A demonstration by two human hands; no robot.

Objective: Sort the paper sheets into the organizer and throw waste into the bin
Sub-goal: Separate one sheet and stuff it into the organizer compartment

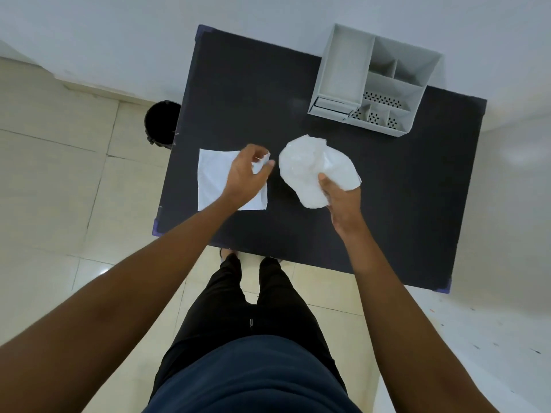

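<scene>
A flat white paper sheet [214,180] lies on the left part of the dark table [387,204]. My left hand [249,174] hovers over its right side, fingers pinching a small crumpled white scrap [261,163]. To the right, my right hand [343,201] grips the near edge of a large crumpled white paper wad [310,171] resting on the table. The grey organizer [372,81] with several compartments stands at the table's far right. A black bin [162,122] sits on the floor beside the table's far left edge.
A white wall runs behind the table. Beige floor tiles [59,174] spread to the left. My legs in dark trousers [253,308] stand at the table's near edge. Bare table surface lies between the papers and the organizer.
</scene>
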